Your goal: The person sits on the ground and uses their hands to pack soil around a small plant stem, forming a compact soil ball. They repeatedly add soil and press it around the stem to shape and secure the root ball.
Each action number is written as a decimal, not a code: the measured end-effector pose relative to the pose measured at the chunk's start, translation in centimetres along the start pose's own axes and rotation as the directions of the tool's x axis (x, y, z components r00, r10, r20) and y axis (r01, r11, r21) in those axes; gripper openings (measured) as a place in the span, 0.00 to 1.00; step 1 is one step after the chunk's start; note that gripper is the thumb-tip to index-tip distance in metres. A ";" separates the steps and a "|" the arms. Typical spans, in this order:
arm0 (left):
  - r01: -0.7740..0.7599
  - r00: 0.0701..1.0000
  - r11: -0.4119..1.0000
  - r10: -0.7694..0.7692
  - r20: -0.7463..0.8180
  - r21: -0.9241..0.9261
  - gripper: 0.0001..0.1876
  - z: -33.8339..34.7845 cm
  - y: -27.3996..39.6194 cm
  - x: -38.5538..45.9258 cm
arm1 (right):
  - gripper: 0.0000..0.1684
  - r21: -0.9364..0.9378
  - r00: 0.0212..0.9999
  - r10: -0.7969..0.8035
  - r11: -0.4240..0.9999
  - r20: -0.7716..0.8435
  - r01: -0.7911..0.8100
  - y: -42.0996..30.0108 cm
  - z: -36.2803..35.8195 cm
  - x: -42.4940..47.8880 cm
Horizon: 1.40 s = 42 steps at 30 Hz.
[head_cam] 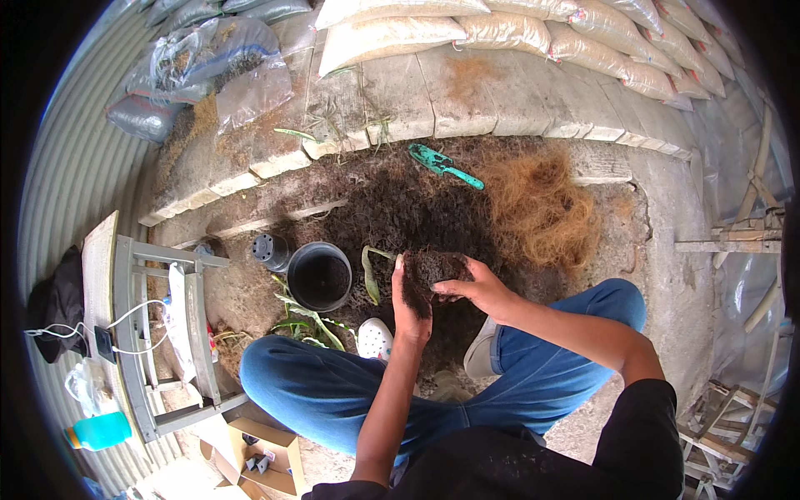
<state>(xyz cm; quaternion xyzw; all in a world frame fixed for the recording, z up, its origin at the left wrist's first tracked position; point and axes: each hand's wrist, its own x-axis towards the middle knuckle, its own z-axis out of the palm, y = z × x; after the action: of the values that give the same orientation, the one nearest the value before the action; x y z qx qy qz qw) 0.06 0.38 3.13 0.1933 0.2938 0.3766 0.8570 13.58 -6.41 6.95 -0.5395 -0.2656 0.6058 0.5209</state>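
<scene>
Between my left hand point(412, 306) and my right hand point(478, 287) is a dark clump of soil and roots point(437, 269), gripped from both sides. A drooping green leaf point(370, 278) extends left from the clump, by my left fingertips. Under and beyond my hands lies a heap of dark soil point(412, 212). A black plastic pot point(319, 276) stands to the left, its inside dark, with a smaller black pot point(270, 251) on its side next to it. Past the heap lies a soil-smeared green hand trowel point(445, 165). Brown coconut fibre point(540, 209) is piled at the right.
Striped long leaves point(312, 322) lie near my left knee. A metal-framed bench point(134, 337) and an open cardboard box point(265, 459) are at the left. Concrete slabs point(462, 115) form a raised edge ahead, with filled sacks point(506, 32) stacked on them. Wooden frames stand right.
</scene>
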 end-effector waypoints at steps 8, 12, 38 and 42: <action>-0.064 0.995 0.972 0.080 -0.061 0.226 0.29 -0.4 -0.5 0.0 | 0.24 0.022 0.998 0.065 0.998 -0.003 -0.065 -0.3 0.3 -0.4; -0.067 0.998 0.998 0.067 -0.005 0.015 0.27 -0.1 0.1 -0.2 | 0.23 0.058 0.995 0.100 0.993 0.014 -0.100 -0.3 -0.1 -0.3; -0.100 0.991 0.951 0.123 -0.061 0.294 0.37 0.7 0.2 -0.3 | 0.26 0.416 0.936 0.312 0.838 0.166 -0.353 0.5 -1.3 0.1; -0.204 0.971 0.791 0.240 0.013 0.577 0.37 -0.4 -0.9 0.4 | 0.30 0.465 0.923 0.346 0.798 0.169 -0.384 0.4 -0.9 0.3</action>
<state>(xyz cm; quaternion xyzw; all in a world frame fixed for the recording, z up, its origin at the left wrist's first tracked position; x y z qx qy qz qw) 0.45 0.16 2.18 0.4640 0.3946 0.3742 0.6992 14.27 -6.48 6.26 -0.4077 -0.0138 0.7618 0.5033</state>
